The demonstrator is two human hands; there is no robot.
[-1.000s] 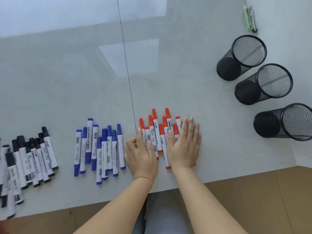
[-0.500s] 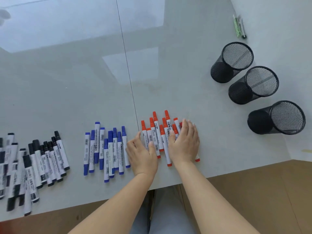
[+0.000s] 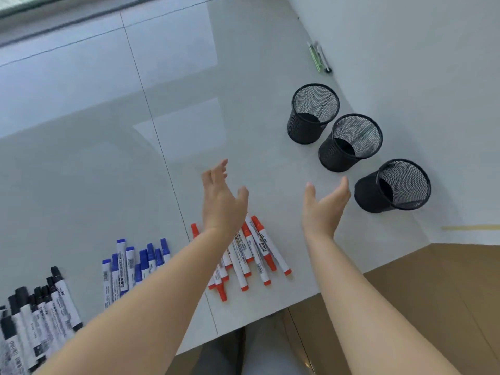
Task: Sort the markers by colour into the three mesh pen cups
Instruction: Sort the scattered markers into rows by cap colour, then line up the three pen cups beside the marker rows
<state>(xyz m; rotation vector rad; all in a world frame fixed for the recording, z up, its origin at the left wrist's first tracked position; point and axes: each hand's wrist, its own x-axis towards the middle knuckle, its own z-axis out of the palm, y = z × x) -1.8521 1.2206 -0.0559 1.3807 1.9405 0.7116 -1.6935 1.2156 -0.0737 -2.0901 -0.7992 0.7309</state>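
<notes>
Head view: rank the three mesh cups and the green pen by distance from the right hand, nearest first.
From the right hand:
1. Near cup, just to its right.
2. Middle cup, beyond it.
3. Far cup, farther back.
4. Green pen, farthest, by the wall.

Pale grey glossy table [image 3: 108,125], crossed by thin dark seam lines. Along the near edge, three groups lying flat: black markers [image 3: 35,315] at far left, blue markers [image 3: 130,263] to their right, red markers [image 3: 251,255] nearer the middle. Toward the right, three black mesh pen cups [image 3: 349,142] standing upright in a diagonal row. Beyond them, a small green and black item [image 3: 319,56], too small to identify.
</notes>
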